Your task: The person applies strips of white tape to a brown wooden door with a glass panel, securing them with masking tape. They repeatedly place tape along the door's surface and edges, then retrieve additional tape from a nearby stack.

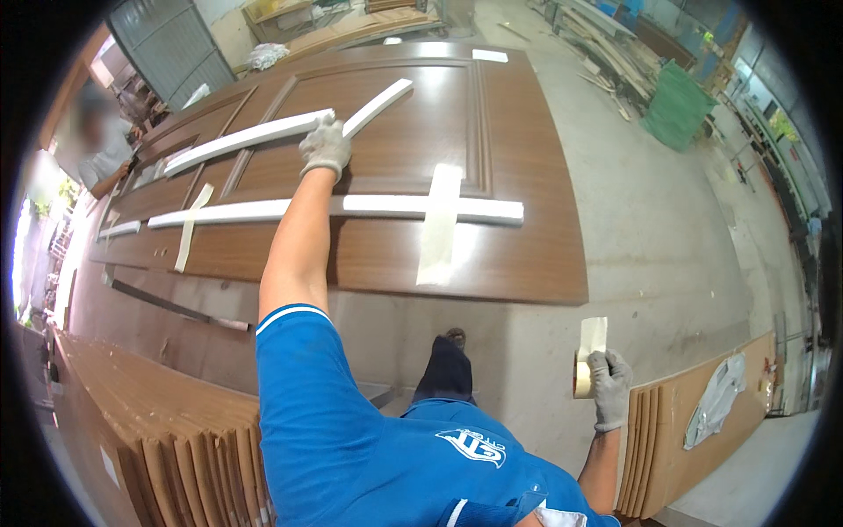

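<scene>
A brown panelled door [527,176] lies flat before me with long white strips on it. My gloved left hand [325,149] is closed at the near-right end of one white strip [246,140]. A shorter white strip [379,107] slants away just right of that hand. Along the near side of the door runs another white strip [373,205], crossed by a wide piece of pale masking tape [439,233]. More tape [193,228] crosses the strip farther left. Off the door's right end, my gloved right hand [611,386] grips a roll of masking tape [582,373], a loose length standing up from it.
Another person [105,154] stands at the door's far left end. Stacked brown cardboard [176,422] is at lower left; more cardboard sheets [685,413] with a grey cloth [716,400] lie at lower right. A dark bar [176,303] is below the door's near edge. A green sack [676,105] stands beyond.
</scene>
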A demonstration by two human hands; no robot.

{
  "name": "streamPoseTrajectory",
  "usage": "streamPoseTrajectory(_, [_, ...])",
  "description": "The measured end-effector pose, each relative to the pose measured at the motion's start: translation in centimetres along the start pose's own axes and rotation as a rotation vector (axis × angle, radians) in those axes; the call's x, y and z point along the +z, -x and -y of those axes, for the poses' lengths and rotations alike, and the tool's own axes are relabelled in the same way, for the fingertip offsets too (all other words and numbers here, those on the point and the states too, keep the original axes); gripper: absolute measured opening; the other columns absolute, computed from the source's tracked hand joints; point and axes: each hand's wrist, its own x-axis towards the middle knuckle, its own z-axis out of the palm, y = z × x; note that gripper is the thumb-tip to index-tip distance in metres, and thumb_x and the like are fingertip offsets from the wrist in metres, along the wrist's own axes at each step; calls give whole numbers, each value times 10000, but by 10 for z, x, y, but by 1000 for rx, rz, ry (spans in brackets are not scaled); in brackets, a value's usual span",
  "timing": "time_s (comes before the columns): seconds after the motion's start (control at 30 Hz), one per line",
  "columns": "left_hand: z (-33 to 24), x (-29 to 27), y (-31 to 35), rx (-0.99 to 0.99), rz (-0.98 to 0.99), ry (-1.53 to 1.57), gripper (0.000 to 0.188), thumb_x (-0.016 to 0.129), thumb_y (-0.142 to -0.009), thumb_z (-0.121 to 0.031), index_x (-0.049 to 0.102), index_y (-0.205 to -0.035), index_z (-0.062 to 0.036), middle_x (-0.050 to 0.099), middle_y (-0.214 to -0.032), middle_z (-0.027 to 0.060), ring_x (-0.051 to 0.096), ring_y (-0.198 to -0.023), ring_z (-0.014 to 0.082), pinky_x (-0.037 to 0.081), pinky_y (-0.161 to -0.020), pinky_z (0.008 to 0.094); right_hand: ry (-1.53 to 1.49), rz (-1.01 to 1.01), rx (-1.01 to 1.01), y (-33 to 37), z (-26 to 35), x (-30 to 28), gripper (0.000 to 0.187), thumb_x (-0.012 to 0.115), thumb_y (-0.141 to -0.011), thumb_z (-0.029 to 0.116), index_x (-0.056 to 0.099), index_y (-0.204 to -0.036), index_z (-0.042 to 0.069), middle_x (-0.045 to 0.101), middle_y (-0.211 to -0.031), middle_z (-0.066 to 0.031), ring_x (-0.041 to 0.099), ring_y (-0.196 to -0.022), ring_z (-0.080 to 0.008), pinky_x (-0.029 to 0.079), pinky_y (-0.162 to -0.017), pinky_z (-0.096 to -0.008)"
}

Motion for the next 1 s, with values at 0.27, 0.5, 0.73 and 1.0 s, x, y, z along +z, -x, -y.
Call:
streamPoseTrajectory(0.27, [-140, -21, -1, 395, 36, 340, 367, 669, -915, -285, 646, -1247, -130, 732, -1023, 180, 725, -923, 349, 560, -828, 482, -82, -101, -65, -119, 16, -32, 252, 684, -982, 248, 681, -889, 14, 551, -756, 49, 461, -705, -49, 380, -605, -241])
streamPoseTrajectory(0.5, [-264, -20, 14, 442, 230, 239, 297, 651, -860, -222, 656, -1120, -78, 731, -969, 177, 716, -937, 375, 558, -852, 499, -89, 3, -207, -191, 24, -39, 264, 673, -986, 245, 703, -976, -17, 626, -817, 28, 513, -737, -71, 434, -660, -249])
streamPoseTrajectory(0.73, [-291, -19, 13, 272, 317, 100, 332, 649, -924, -323, 671, -1205, -147, 735, -1034, 128, 708, -1019, 309, 552, -872, 477, -53, 240, -142, -262, 7, -102, 302, 672, -989, 289, 714, -1010, -9, 634, -826, 32, 521, -735, -57, 431, -634, -251])
streamPoseTrajectory(1.0, [-304, -21, 19, 143, 202, 120, 281, 705, -883, -276, 699, -1092, -88, 703, -1018, 158, 666, -1065, 360, 521, -940, 480, -137, 402, -222, -338, 11, -128, 275, 667, -992, 260, 717, -1014, -10, 653, -834, 29, 561, -752, -53, 451, -648, -233])
